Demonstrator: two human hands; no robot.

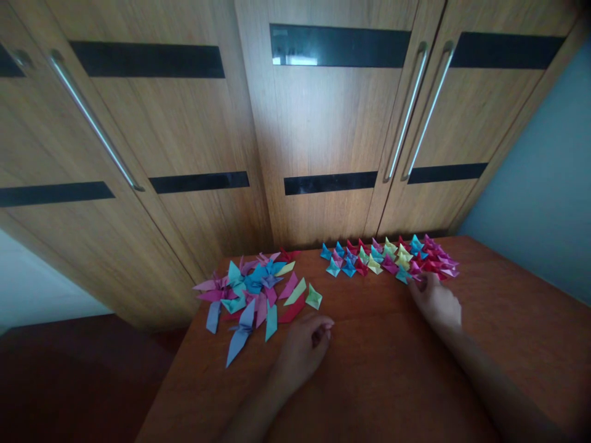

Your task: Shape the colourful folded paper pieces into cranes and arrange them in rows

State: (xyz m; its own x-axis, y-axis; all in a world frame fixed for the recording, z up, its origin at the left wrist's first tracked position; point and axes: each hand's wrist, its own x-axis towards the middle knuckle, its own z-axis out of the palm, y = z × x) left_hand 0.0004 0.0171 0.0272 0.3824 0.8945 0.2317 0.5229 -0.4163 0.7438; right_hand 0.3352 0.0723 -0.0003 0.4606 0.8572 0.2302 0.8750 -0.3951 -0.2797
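Dark floor: [83, 375] below the surface's left edge.
Wardrobe: [318, 129] light wood with dark strips and metal handles, rising behind the far edge.
Surface: reddish-brown table top, [369, 381] carrying both paper groups.
Paper pile: [255, 283] a loose, overlapping heap of folded pieces by the far left corner, in pink, turquoise, blue, lilac and red, some with spread, pointed wings.
Periwinkle piece: [242, 335] at the heap's front, its long tip pointing toward the near left.
Red strip: [292, 309] on the heap's right side, just in front of a pale green strip. [296, 291]
Left hand: [303, 347] above or on the surface, in front of the red strip; fingers curled in, thumb and forefinger tips close together. Whether anything is pinched there I cannot tell.
Light green piece: [314, 297] opened into a small pointed shape, just beyond the left hand, right of the heap.
Paper rows: [374, 265] small pointed pieces in many colours, set close together along the far edge.
Right hand: [436, 303] at the front of the rows, fingers bent and tips drawn together beside a teal piece; [403, 275] I cannot tell if it grips one.
Magenta pieces: [447, 263] tightly bunched at the rows' right end, near the far right corner.
Wall: [540, 166] blue-grey, beyond the right edge.
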